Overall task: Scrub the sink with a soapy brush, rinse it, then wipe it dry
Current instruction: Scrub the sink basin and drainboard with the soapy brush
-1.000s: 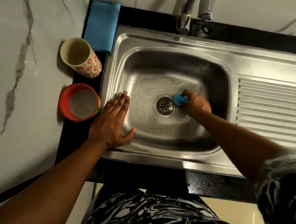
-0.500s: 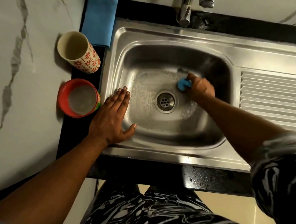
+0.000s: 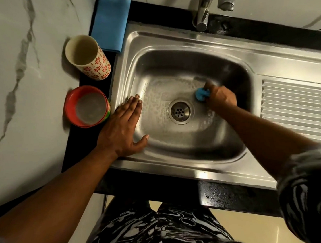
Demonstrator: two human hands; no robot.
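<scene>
Now, my right hand (image 3: 221,98) curls round the small blue brush (image 3: 201,94), pressed to the sink (image 3: 171,67) floor just beside the drain (image 3: 180,111). Light, stiff, likely soap-slick: I judge a grip on its top best. My left hand (image 3: 124,129) lies flat on the rim.

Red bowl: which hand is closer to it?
Left. The left hand rests flat on the sink rim just beside the red bowl; the right hand is farther off, past the drain, gripping the blue brush.

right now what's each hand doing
Left hand: open, flat on the sink rim.
Right hand: gripping the blue brush.
</scene>
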